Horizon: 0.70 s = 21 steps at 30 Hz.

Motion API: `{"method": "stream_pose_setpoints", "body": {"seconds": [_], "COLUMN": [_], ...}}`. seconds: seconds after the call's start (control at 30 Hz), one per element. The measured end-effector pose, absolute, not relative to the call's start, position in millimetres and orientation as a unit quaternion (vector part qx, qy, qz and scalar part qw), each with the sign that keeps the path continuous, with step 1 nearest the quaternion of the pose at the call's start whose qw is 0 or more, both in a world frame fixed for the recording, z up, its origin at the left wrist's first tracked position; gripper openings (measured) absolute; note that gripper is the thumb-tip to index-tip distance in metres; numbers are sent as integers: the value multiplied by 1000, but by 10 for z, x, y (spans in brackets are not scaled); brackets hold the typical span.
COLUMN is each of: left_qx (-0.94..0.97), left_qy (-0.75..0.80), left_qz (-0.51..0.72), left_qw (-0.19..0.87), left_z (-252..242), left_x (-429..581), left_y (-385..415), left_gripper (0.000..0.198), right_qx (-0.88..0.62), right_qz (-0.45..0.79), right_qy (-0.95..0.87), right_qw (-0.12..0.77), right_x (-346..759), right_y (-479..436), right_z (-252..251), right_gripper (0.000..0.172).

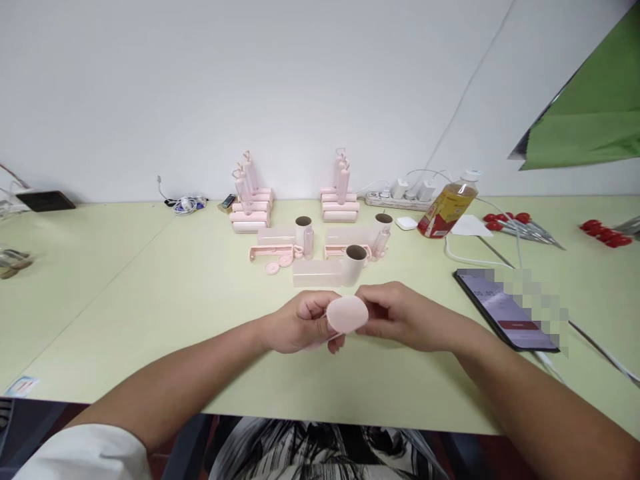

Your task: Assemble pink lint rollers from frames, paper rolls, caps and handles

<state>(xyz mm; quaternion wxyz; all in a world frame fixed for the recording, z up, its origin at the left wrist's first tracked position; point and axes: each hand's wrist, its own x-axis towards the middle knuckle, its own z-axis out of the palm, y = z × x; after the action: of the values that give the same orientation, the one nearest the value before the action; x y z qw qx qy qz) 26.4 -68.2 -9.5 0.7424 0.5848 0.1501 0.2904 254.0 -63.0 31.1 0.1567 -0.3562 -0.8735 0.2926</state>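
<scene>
Above the table's near middle, both my hands are closed around a pale pink plastic part (347, 315), whose flat oval end faces me. My left hand (305, 323) grips it from the left, thumb against its edge. My right hand (400, 313) pinches its right side; the fingertips are partly hidden behind it. Just beyond stands a white roll (354, 268) with a brown cardboard core, touching a translucent pink cover (317, 273). Farther back are pink open holders (273, 252), round pink discs (272, 268), a small pink clear tube (309, 243) and another white roll (303, 231).
Two groups of pink lint rollers (250, 217) (341, 207) stand by the wall. Rightward are a power strip (395, 200), a tilted drink bottle (447, 208), a phone (505, 310), white cables and red-handled tools (523, 228). A green sheet (590, 100) hangs upper right.
</scene>
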Motion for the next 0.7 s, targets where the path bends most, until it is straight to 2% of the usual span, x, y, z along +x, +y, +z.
{"method": "stream_pose_setpoints", "body": {"seconds": [0.1, 0.17, 0.27, 0.37, 0.5, 0.7], "left_qx": [643, 695, 767, 823, 841, 861], "left_qy": [231, 340, 446, 453, 466, 447], "left_qz": [378, 425, 400, 332, 273, 242], "left_qw": [625, 471, 231, 85, 4, -5], "left_z": [18, 63, 22, -110, -247, -310], "left_x": [157, 79, 22, 53, 135, 181], "left_y": [-600, -507, -382, -325, -325, -328], "left_gripper": [35, 27, 14, 6, 11, 11], "right_qx": [-343, -312, -245, -219, -241, -237], "right_qz": [271, 258, 227, 182, 166, 177], "right_qy": [-894, -910, -941, -958, -956, -955], "right_qw": [100, 85, 62, 33, -7, -17], "right_x": [2575, 2521, 2356, 2199, 2107, 2093], "right_y": [-601, -629, -727, -811, -853, -929], "right_z": [297, 269, 179, 49, -80, -91], "right_gripper": [19, 16, 16, 25, 36, 39]}}
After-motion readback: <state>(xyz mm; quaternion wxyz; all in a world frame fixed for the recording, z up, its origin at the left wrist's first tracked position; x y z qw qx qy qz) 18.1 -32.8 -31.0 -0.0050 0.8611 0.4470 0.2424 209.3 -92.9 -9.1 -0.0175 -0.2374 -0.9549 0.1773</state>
